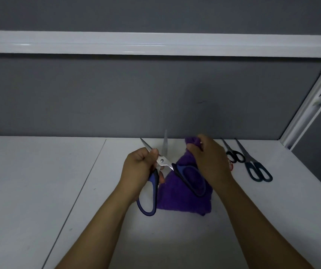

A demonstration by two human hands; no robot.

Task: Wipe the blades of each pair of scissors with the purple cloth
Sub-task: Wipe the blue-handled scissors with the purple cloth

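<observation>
- The blue-handled scissors point(162, 160) were held up over the middle of the white table point(39, 191), spread wide open. One blade pointed up and to the left, the other nearly straight up.
- One handle loop hung down below the left hand point(138, 169). The other handle slanted to the right, across the front of the purple cloth point(183, 199).
- The left hand was curled round the scissors just below the pivot, with the thumb lying on top near the screw.
- The purple cloth hung just to the right of the scissors. Its top was bunched up and its lower part spread wide toward the table. Whether its hem touched the table could not be told.
- The right hand point(210, 160) gripped the bunched top of the cloth, fingers curled round it, with a tuft showing above the knuckles. The bunch was near the upright blade, and a small gap showed between them.
- To the right, well apart from the hands, two more pairs lay flat on the table with their blades closed and pointing away: small black-handled scissors point(233, 153) and, just beside them, longer teal-handled scissors point(249, 160).
- Something small and red showed at the edge of the right hand, too hidden to name.
- Behind stood a grey wall point(117, 94), with a white shelf point(155, 43) running across above.
</observation>
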